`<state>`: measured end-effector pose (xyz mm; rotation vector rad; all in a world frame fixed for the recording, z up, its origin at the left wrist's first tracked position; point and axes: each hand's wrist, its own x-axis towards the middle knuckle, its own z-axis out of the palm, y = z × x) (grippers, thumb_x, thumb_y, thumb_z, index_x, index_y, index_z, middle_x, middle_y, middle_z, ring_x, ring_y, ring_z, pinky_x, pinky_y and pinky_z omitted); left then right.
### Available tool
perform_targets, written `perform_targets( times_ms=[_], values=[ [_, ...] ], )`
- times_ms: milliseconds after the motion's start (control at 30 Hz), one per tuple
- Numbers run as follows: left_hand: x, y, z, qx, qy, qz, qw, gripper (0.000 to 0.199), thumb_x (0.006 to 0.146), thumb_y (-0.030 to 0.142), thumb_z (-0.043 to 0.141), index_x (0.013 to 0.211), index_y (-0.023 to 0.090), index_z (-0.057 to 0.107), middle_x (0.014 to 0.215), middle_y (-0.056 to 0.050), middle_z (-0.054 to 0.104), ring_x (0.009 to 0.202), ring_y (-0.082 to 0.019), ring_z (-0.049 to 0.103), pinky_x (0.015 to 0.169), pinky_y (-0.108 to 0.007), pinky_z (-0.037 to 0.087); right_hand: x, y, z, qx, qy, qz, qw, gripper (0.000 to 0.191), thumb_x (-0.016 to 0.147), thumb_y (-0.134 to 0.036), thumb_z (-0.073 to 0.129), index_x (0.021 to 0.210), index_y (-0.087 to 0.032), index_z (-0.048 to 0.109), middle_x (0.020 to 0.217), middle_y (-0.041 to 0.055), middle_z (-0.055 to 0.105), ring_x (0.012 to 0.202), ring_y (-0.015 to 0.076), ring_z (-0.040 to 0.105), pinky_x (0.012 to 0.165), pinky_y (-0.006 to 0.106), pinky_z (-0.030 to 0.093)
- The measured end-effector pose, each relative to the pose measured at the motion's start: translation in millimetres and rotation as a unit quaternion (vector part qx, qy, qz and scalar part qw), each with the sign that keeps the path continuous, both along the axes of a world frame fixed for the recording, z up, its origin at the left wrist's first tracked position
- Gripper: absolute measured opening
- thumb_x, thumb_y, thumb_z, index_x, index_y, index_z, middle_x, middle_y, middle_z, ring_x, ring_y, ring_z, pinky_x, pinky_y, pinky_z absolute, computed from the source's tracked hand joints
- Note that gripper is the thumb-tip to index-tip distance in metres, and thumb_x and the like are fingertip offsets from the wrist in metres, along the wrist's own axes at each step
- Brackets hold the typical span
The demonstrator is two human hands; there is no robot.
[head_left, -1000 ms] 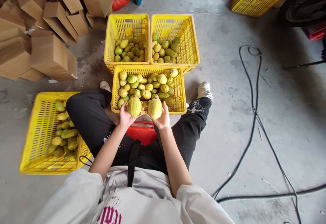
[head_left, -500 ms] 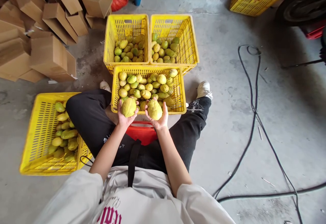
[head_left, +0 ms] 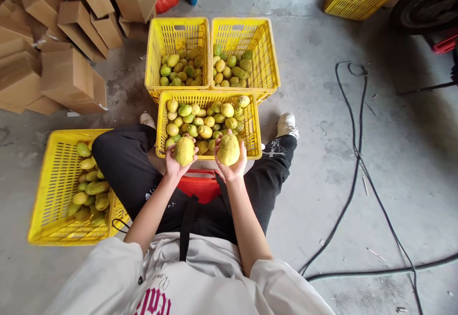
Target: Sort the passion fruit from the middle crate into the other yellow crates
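Observation:
My left hand (head_left: 173, 166) is wrapped around a lumpy yellow-green fruit (head_left: 184, 151), lemon-like in look. A second fruit of the same kind (head_left: 228, 150) rests in my right hand (head_left: 236, 168), its fingers curled about the sides. Both are held up over the near edge of a yellow plastic crate (head_left: 255, 129) between my legs. Inside that crate lie several green and yellow fruits (head_left: 205, 131), some hidden behind my hands. Under my wrists sits something red (head_left: 200, 188), partly covered by a black strap.
Two more yellow crates, left (head_left: 152, 57) and right (head_left: 272, 57), stand beyond, partly filled with fruit. Beside my left leg is another fruit crate (head_left: 46, 186). Cardboard boxes (head_left: 67, 74) are heaped at the upper left. A black cable (head_left: 352, 186) trails over the floor at right.
My right hand has moved right with its fruit, widening the gap between the hands, and the fruit has turned in it. My left hand has barely shifted, and its fruit sits slightly rotated.

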<state>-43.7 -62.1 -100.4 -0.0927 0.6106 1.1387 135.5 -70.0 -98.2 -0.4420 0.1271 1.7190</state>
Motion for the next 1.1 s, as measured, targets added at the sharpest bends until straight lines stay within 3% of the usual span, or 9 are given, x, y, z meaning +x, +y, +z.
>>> perform_targets(
  times_ms=[133,300,467,600,667,733,933,1033,1100],
  values=[
    [-4.1,2.1,8.3,0.004,-0.025,0.047,0.999,0.05,0.083,0.043,0.045,0.126,0.019,0.055,0.112,-0.013,0.063,0.081,-0.015,0.061,0.057,-0.022,0.048,2.1,-0.6,-3.3,-0.027,0.03,0.026,0.999,0.045,0.094,-0.054,0.033,0.114,-0.029,0.063,0.1,0.0024,0.069,0.086,0.0145,0.064,0.07,0.029,0.057],
    [-2.3,3.7,-1.5,-0.029,-0.027,0.035,0.999,0.049,0.083,0.044,0.045,0.119,0.013,0.057,0.106,-0.014,0.065,0.098,-0.022,0.064,0.074,-0.028,0.055,0.0,-0.4,-19.8,-0.116,0.001,0.046,0.992,0.043,0.095,-0.038,0.027,0.12,-0.03,0.061,0.099,0.0032,0.07,0.078,0.0152,0.065,0.065,0.03,0.056],
    [2.0,0.4,-3.0,-0.055,-0.019,0.015,0.998,0.044,0.084,0.033,0.044,0.124,0.017,0.056,0.105,-0.012,0.066,0.097,-0.024,0.065,0.077,-0.036,0.056,-3.3,-2.9,-20.9,-0.066,-0.022,0.041,0.997,0.042,0.095,-0.033,0.032,0.128,-0.029,0.057,0.111,0.0049,0.069,0.092,0.0176,0.065,0.079,0.036,0.056],
    [-1.2,-1.1,8.9,-0.02,-0.024,0.028,0.999,0.044,0.087,0.031,0.044,0.129,0.022,0.052,0.114,-0.011,0.063,0.101,-0.021,0.063,0.073,-0.03,0.055,0.9,-8.0,-11.4,-0.013,-0.02,0.033,0.999,0.043,0.095,-0.051,0.032,0.122,-0.033,0.06,0.105,0.0037,0.066,0.076,0.0136,0.061,0.054,0.022,0.053],
    [-3.4,-1.0,12.3,-0.014,-0.012,0.026,0.999,0.043,0.087,0.037,0.046,0.127,0.022,0.053,0.111,-0.011,0.062,0.094,-0.019,0.063,0.066,-0.026,0.054,3.5,-9.2,-9.4,0.012,-0.027,0.049,0.998,0.046,0.092,-0.058,0.034,0.118,-0.032,0.062,0.095,0.0034,0.064,0.063,0.0123,0.055,0.041,0.019,0.045],
    [-4.0,-0.9,12.7,-0.011,0.003,0.011,1.0,0.042,0.086,0.045,0.046,0.119,0.021,0.057,0.107,-0.011,0.062,0.081,-0.016,0.06,0.057,-0.023,0.05,4.1,-8.9,-10.8,0.023,-0.022,0.074,0.997,0.047,0.09,-0.061,0.037,0.112,-0.028,0.063,0.09,0.0035,0.063,0.06,0.0117,0.052,0.038,0.017,0.043],
    [2.5,-1.8,5.3,0.024,0.022,-0.064,0.997,0.034,0.085,0.044,0.043,0.1,0.019,0.061,0.099,-0.011,0.063,0.071,-0.017,0.057,0.05,-0.025,0.045,-4.3,-4.1,-22.2,-0.016,-0.001,0.106,0.994,0.038,0.091,-0.048,0.037,0.103,-0.024,0.063,0.096,0.0048,0.066,0.069,0.0136,0.058,0.049,0.023,0.052],
    [3.8,-1.3,1.3,0.032,0.026,-0.058,0.997,0.037,0.086,0.042,0.04,0.105,0.018,0.062,0.094,-0.011,0.065,0.073,-0.019,0.059,0.053,-0.026,0.047,-7.7,-3.1,-23.4,-0.038,-0.012,0.09,0.995,0.034,0.088,-0.037,0.037,0.106,-0.026,0.063,0.098,0.0042,0.069,0.078,0.017,0.062,0.059,0.03,0.056],
    [3.7,-0.5,-0.7,0.019,0.033,-0.033,0.999,0.04,0.086,0.039,0.041,0.112,0.018,0.062,0.101,-0.012,0.066,0.08,-0.02,0.062,0.06,-0.028,0.05,-9.3,-4.0,-21.8,-0.041,-0.021,0.072,0.996,0.036,0.086,-0.031,0.04,0.114,-0.028,0.062,0.104,0.0035,0.069,0.09,0.0191,0.064,0.071,0.036,0.057]
  ],
)
